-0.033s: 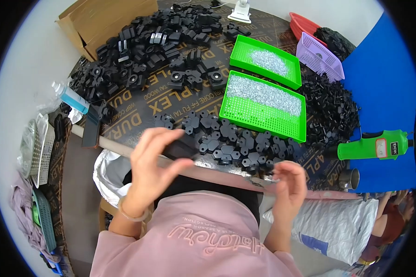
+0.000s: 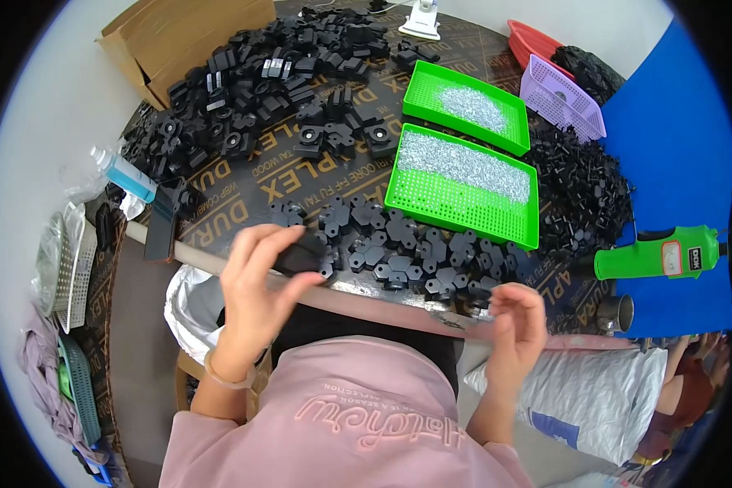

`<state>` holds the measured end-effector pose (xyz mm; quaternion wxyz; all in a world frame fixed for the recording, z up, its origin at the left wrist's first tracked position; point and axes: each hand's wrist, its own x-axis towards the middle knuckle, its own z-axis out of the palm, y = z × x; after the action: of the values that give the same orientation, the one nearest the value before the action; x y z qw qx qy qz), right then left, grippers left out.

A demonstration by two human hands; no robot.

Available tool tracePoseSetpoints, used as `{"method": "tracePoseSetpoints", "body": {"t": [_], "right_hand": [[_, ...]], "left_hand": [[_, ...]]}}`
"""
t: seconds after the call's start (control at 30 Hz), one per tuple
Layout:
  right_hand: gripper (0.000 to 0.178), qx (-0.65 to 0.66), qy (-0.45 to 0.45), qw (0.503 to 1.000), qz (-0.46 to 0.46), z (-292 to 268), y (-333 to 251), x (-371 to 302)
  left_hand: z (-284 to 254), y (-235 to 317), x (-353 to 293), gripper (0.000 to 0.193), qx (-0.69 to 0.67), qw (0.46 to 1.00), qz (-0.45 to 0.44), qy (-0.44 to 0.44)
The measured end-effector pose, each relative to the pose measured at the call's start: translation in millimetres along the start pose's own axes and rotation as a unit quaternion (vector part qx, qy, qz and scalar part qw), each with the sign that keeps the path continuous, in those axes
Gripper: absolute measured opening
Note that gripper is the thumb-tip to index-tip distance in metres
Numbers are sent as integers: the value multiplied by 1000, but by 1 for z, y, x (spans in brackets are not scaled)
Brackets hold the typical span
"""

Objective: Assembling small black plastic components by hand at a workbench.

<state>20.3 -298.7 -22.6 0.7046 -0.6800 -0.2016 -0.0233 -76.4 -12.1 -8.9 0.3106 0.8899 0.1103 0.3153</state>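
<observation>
My left hand is over the table's near edge, its thumb and fingers curved around a dark, blurred black plastic part. My right hand is at the near edge farther right, fingers curled in toward the thumb. A small dark piece lies by its fingertips; whether they hold anything is hard to make out. Between the hands, several black hexagonal plastic pieces with small lugs are laid out in rows. Beyond them is a green perforated tray holding many small silvery metal pieces.
A second green tray stands behind. Black plastic parts are heaped at far left, small black pieces at right. Near the right edge are a green power tool and a metal cup. A blue bottle is at left.
My left hand has moved slightly left, and the black part between its fingers shows more clearly. My right hand has shifted a little to the right.
</observation>
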Motion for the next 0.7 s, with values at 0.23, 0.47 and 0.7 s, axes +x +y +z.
{"method": "tracePoseSetpoints", "body": {"t": [0.23,0.47,0.7], "right_hand": [[22,-138,133,981,-20,-36,5,-4],[11,-333,207,912,-126,-65,-14,2],[9,-474,220,850,-56,-120,-10,29]], "left_hand": [[7,-40,-26,58,131,990,47,32],[24,-51,-32,44,86,992,43,83],[-5,-58,-13,33,72,989,80,97]]}}
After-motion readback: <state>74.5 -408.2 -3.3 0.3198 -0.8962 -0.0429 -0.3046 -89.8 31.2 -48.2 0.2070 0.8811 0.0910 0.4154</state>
